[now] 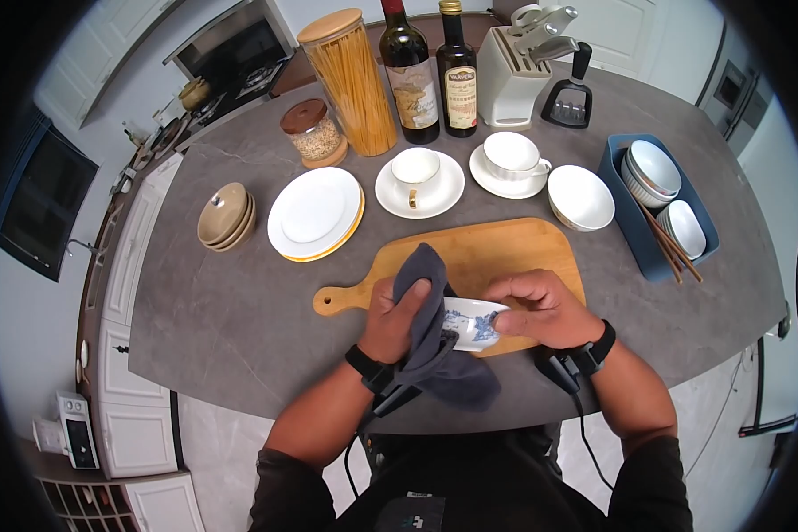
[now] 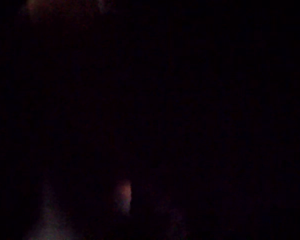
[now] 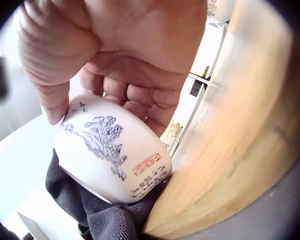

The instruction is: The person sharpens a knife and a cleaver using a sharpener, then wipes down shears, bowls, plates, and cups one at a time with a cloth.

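A small white porcelain bowl (image 1: 472,321) with a blue landscape painting is held over the wooden cutting board (image 1: 541,257). My right hand (image 1: 554,312) pinches its rim, thumb on one side and fingers on the other. In the right wrist view the bowl (image 3: 107,150) also shows a red seal and dark writing. Against its other end, my left hand (image 1: 388,321) grips a dark grey cloth (image 1: 457,381), thumb over the fold. The cloth hangs below the bowl toward the table's front edge. The left wrist view is almost wholly dark.
Stacked brown bowls (image 1: 225,222) and white plates (image 1: 315,213) stand left. Two cups on saucers and a white bowl (image 1: 581,197) sit behind the board. A blue bin (image 1: 634,222) with bowls and chopsticks is right; bottles, jars and a knife block (image 1: 510,80) line the back.
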Tool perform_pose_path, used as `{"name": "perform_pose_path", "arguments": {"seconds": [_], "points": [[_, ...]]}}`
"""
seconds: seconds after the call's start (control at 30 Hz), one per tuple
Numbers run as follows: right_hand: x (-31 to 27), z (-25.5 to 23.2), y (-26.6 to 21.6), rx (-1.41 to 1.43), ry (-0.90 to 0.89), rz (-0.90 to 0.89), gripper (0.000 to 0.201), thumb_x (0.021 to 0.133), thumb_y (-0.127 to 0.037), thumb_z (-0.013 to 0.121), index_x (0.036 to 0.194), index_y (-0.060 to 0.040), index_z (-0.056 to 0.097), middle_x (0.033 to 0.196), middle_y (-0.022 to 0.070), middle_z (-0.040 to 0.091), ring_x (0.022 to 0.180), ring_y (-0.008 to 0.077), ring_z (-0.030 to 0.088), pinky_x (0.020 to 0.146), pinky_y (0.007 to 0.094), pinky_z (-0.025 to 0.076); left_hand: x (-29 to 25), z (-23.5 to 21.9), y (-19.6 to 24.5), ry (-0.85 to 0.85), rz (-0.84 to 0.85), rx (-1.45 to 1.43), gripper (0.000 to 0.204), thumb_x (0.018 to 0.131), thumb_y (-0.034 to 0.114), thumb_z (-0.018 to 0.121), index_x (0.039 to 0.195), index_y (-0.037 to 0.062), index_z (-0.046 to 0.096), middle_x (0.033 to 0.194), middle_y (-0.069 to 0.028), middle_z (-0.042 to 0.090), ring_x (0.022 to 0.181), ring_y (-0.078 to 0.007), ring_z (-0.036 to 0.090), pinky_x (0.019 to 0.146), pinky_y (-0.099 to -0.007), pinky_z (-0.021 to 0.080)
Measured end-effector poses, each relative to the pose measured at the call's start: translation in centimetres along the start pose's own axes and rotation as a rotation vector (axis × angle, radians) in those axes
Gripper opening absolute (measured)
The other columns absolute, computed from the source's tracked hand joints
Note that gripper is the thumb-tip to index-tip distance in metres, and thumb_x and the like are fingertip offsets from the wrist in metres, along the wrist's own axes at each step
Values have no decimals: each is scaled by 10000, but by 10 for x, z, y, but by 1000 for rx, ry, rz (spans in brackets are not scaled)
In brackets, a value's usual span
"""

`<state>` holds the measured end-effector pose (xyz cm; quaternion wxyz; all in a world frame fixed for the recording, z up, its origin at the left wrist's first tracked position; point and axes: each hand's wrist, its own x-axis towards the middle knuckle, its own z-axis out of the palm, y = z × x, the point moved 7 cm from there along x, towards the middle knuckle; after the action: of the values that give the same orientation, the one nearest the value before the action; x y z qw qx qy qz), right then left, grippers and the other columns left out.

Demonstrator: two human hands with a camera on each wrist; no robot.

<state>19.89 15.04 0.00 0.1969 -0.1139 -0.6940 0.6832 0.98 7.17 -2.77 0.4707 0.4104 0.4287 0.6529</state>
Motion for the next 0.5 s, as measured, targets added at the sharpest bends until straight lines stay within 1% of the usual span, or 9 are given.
{"name": "perform_pose_path", "arguments": {"seconds": [0.1, 0.2, 0.27, 0.3, 0.4, 0.5], "points": [[-2, -8, 4, 60, 15, 41, 220, 984, -115, 762, 1148, 27, 727, 1061, 48, 751, 981, 86, 658, 872, 269, 525, 1, -7, -6, 9, -26, -22, 340, 1063, 346, 652, 953, 28, 706, 848, 24, 679, 767, -48, 592, 699, -249, 483], [-2, -15, 6, -12, -2, 26, 215, 979, -99, 762, 1147, 29, 727, 1035, 41, 752, 975, 84, 656, 872, 271, 523, 3, -11, -10, 45, -46, -63, 345, 1065, 360, 648, 968, 35, 712, 855, 23, 683, 771, -49, 597, 702, -248, 486], [-1, -14, 12, -75, -66, 54, 212, 974, -82, 763, 1150, 32, 733, 1014, 47, 753, 958, 87, 658, 859, 271, 523, 4, -11, -9, 62, -49, -84, 348, 1066, 367, 645, 975, 39, 715, 857, 23, 684, 772, -49, 600, 703, -248, 487], [-1, -14, 12, -75, -66, 54, 212, 974, -82, 763, 1150, 32, 733, 1014, 47, 753, 958, 87, 658, 859, 271, 523, 4, -11, -7, 78, -49, -81, 349, 1068, 368, 641, 980, 39, 717, 857, 25, 684, 773, -48, 599, 701, -247, 485], [-1, -11, 10, -79, -54, 57, 198, 967, -74, 770, 1130, 36, 745, 998, 61, 750, 929, 104, 670, 836, 276, 526, 4, -12, -6, 98, -41, -79, 347, 1070, 369, 637, 987, 41, 718, 858, 27, 683, 774, -46, 597, 699, -246, 482], [0, -7, 4, -97, -43, 9, 186, 960, -78, 780, 1101, 39, 755, 980, 76, 746, 908, 123, 682, 819, 280, 528, 4, -16, -10, 96, -33, -80, 341, 1069, 363, 637, 989, 42, 718, 856, 27, 681, 771, -45, 594, 696, -245, 479]]}}
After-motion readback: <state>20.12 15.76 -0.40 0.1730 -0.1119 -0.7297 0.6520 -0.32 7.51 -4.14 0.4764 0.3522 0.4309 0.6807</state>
